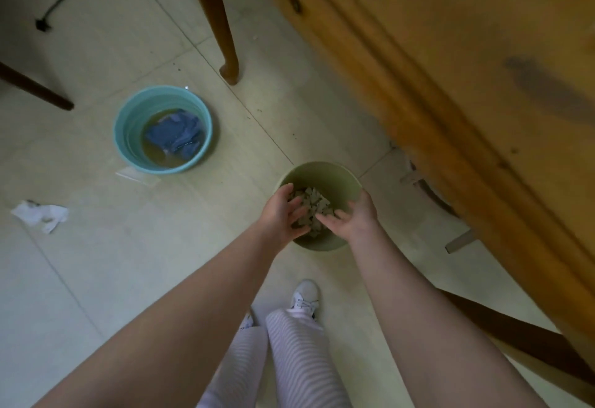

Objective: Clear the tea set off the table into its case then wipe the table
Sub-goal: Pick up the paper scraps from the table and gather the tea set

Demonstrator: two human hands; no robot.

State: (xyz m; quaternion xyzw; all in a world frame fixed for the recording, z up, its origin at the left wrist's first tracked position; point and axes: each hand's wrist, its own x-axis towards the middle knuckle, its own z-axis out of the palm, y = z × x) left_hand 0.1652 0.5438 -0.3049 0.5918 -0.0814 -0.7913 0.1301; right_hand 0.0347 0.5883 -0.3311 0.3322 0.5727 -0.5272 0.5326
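Grey patterned cloth (310, 211) over green bin (335, 176).
Left hand (280, 214) curls round it; right hand (357, 217) presses with nearly straight fingers. Loose hold risks dropping it in.

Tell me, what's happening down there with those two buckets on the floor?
A person stands by the wooden table with both hands over a green bucket on the floor. The left hand grips a grey patterned bundle, probably a cloth, and the right hand touches it with straighter fingers. Nearby, a blue bucket holds murky water and a blue rag. A crumpled white paper lies on the tiles.
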